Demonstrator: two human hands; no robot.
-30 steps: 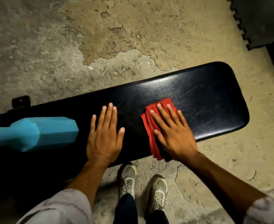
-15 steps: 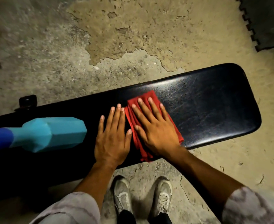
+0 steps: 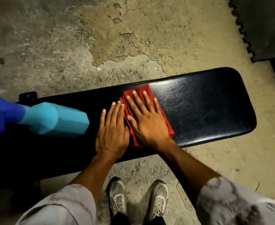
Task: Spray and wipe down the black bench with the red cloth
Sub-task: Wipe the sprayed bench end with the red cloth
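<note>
Red cloth [image 3: 161, 122] is lying folded near the middle of the black bench [image 3: 206, 111], under the right hand [image 3: 148, 122]. That hand is pressing it flat with straight, spread fingers; nothing is pinched, so the hand is released, palm down, and the cloth is being driven by pressure alone. Judgement: a flat palm is spreading the load over the whole fold, which suits broad strokes on the smooth pad.

The left hand [image 3: 112, 133] is lying flat on the bench just beside the cloth, fingers straight, grasping nothing. Its thumb side is touching or nearly touching the right hand. Judgement: it is acting as a brace, taking body weight while the person is leaning over.

The pad right of the cloth is showing a gloss with fine streaks; whether that is wet spray or only lamp glare cannot be told. The left part of the bench is sitting in deep shadow, condition unreadable.

Container: a blue spray bottle [image 3: 52, 120] is showing at the left edge, very close to the camera. What is holding it is out of frame, and its contents are not visible.

Below, grey shoes [image 3: 117, 197] are standing on the cracked concrete floor [image 3: 84, 46]. A dark mat [image 3: 263, 21] with an interlocking edge is occupying the far right corner.
</note>
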